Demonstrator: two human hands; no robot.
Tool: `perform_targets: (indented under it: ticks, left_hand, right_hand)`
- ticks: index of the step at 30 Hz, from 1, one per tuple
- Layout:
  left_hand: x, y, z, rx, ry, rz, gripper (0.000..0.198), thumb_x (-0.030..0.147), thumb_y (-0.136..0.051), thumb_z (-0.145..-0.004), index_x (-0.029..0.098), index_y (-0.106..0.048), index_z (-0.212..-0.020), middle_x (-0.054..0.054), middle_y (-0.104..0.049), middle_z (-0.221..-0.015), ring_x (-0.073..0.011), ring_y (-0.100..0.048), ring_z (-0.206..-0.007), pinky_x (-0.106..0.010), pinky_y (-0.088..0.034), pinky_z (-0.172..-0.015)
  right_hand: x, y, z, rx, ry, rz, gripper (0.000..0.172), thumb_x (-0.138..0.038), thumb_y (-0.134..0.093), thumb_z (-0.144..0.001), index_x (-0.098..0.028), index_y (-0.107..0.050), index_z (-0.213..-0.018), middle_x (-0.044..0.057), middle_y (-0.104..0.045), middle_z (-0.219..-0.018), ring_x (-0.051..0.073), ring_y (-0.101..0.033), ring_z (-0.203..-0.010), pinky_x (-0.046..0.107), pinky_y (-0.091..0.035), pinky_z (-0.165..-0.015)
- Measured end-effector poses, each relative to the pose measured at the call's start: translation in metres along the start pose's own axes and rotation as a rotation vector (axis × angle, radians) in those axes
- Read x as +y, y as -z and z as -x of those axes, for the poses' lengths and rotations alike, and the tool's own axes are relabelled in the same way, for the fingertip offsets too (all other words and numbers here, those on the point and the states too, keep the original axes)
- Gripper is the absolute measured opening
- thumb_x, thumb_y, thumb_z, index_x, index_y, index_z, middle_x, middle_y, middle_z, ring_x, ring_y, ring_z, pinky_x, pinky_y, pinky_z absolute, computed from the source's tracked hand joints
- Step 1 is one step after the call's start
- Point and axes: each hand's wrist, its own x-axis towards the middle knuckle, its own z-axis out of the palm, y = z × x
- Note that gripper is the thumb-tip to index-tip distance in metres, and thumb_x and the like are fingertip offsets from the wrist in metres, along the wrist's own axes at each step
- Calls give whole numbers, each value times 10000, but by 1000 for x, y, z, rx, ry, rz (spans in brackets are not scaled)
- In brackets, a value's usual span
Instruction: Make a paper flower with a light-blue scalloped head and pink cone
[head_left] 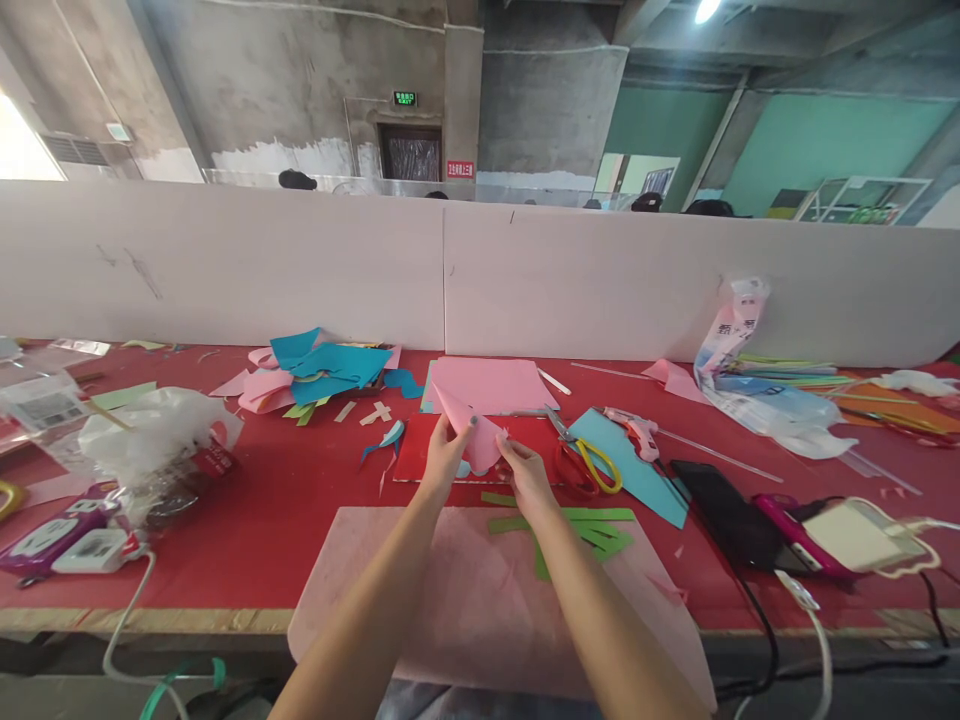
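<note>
Now pinching thin pink paper (480,437), folded into a pointed triangle, with left hand (444,458) and right hand (526,473), over a flat red sheet (411,460); metal scissors (576,458) just right of the hands.

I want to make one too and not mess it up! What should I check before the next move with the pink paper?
1. Left hand and right hand both pinch the pink paper: ok.
2. Scissors lie on the table just right of the right hand, in nobody's fingers: ok.
3. Glue gun lies past the scissors, out of the hands; hot or cold: cannot tell.
4. Green strips lie close by the right wrist: ok.
5. Edges of the pink paper lined up: cannot tell, too small to see.
</note>
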Motion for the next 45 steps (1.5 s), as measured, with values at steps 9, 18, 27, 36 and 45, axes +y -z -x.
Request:
perform_targets:
  ticks: [9, 18, 27, 36, 45]
  left_hand:
    - [0, -2, 1, -8, 29, 17, 382, 393, -659, -643, 157, -571, -930, -81, -625, -948, -209, -561, -902, -280, -429, -761]
    - [5, -5, 2, -19, 40, 35, 381, 391, -667, -631, 160, -580, -923, -73, -629, -930, -214, -558, -917, -290, -420, -786]
    - [8, -5, 6, -97, 78, 72, 370, 402, -632, -673, 172, -581, -958, -80, -623, -1004, -216, -548, -971, -272, -425, -788]
    - [1, 6, -1, 14, 125, 163, 398, 467, -618, -663, 155, -581, -908, -60, -640, -890, -174, -585, -804, -241, -439, -667]
    - [3, 6, -2, 46, 190, 338, 330, 428, -631, -670, 159, -563, -848, -26, -634, -800, -120, -591, -688, -219, -447, -633]
  right_hand:
    - [2, 3, -1, -24, 77, -22, 281, -409, -704, -606, -168, -583, -526, -33, -471, -491, 69, -387, -462, 202, -291, -417]
    - [2, 5, -3, -47, 42, -108, 232, -364, -724, -586, -173, -595, -560, -22, -521, -552, 78, -412, -485, 207, -267, -418]
    - [3, 5, -5, 10, 28, -162, 305, -420, -717, -579, -174, -537, -561, -27, -528, -555, 81, -425, -493, 206, -272, -423]
    - [-7, -2, 2, -60, -22, -137, 424, -571, -631, -610, -170, -624, -744, 19, -586, -625, 90, -445, -462, 213, -276, -385]
    - [-7, -8, 10, -180, 73, -44, 334, -474, -661, -641, -170, -539, -579, -35, -479, -447, 53, -364, -327, 198, -154, -306]
